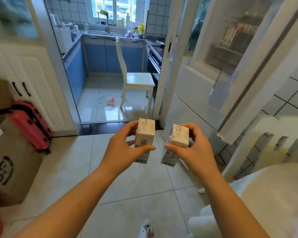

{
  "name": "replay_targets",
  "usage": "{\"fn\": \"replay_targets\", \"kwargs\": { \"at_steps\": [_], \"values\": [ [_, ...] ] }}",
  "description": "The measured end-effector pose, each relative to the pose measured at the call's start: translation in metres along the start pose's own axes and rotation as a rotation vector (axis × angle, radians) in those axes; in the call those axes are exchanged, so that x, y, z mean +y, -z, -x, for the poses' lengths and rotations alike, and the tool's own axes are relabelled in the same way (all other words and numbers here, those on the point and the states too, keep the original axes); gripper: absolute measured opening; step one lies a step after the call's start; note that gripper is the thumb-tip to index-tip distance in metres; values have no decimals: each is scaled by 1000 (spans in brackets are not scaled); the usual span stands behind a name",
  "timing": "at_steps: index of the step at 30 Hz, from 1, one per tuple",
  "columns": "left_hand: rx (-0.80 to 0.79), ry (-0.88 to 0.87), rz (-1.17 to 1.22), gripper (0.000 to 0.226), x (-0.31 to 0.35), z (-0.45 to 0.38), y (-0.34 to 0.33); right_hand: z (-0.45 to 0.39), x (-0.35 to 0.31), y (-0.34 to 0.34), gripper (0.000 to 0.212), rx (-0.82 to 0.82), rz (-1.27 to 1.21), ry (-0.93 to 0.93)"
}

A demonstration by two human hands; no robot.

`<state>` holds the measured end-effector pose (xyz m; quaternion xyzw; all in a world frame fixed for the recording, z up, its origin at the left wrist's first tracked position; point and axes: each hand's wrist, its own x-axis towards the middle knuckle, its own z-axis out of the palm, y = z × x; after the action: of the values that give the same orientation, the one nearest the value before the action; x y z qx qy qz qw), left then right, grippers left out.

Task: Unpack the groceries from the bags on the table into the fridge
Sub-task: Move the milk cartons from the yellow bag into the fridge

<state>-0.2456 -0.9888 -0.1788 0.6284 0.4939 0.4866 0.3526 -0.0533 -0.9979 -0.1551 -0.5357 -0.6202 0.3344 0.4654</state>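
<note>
My left hand (122, 148) grips a small white drink carton (145, 131) with a barcode on its lower side. My right hand (196, 148) grips a second, matching carton (180, 136). Both cartons are held upright in front of me at waist height, a short gap apart, above the tiled floor. The fridge (205, 79) stands to the right with its white door (258, 69) swung open toward me. No bags or table surface show plainly in this view.
A kitchen doorway is straight ahead with a white chair (136, 79) inside. A red suitcase (31, 126) and a cardboard box (9, 160) sit on the left. Another white chair back (273, 140) and a pale cloth are at the right.
</note>
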Motion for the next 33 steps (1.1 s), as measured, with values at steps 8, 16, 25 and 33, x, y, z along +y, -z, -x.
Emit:
{"fn": "replay_targets", "kwargs": {
  "at_steps": [8,16,25,33],
  "values": [
    [45,-32,-8,62,-29,-182,4,-194,22,-22,54,22,-37,80],
    [96,-67,3,61,-65,-351,4,-361,41,-40,54,43,-34,90],
    [-96,-191,72,59,-117,-566,-23,-530,75,-38,51,283,47,54],
    [-394,-219,218,60,-119,-724,-80,-636,84,5,52,561,100,-54]
  ]
}}
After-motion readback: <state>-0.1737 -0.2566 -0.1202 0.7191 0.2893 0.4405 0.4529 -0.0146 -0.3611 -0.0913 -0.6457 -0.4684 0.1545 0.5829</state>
